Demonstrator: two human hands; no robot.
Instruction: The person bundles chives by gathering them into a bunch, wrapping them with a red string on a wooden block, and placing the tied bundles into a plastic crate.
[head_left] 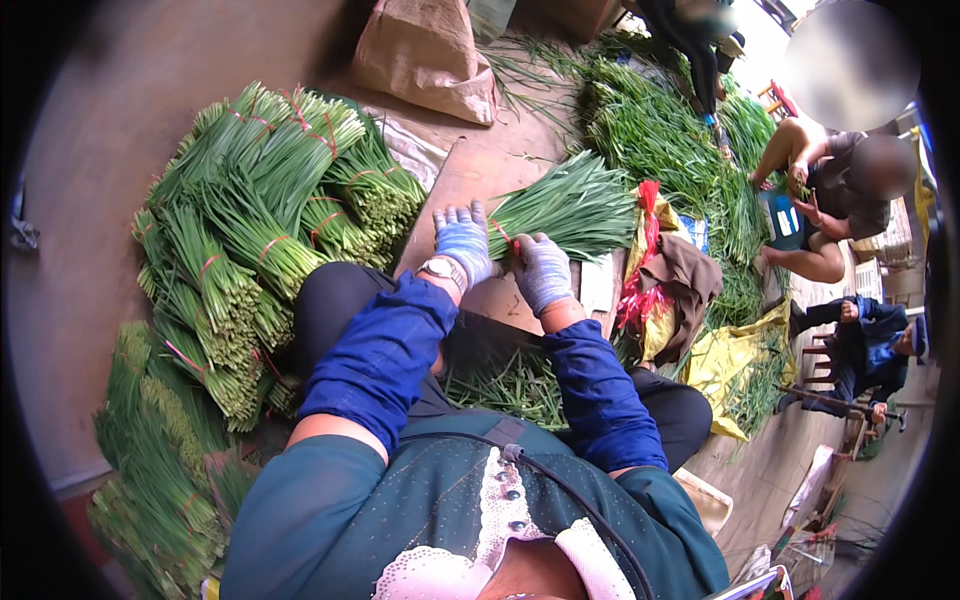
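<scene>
A bunch of garlic chives [572, 205] lies on a wooden board [487, 165] before me, its leafy ends pointing away to the right. My left hand [463, 245], in a pale blue-white glove, lies against the stem end with its fingers stretched out. A thin red tie [500, 232] shows at the stems between my hands. At the near side of the bunch my right hand [543, 272], gloved alike, has its fingers curled in, with the tie at its fingertips; part of that grip is hidden.
Many tied bundles of chives [240, 220] are heaped at my left. Loose chives [650, 130] spread at the far right. A brown sack [425, 55] stands beyond the board. A brown cloth [685, 285] lies beside its right end. Two people [845, 190] sit farther right.
</scene>
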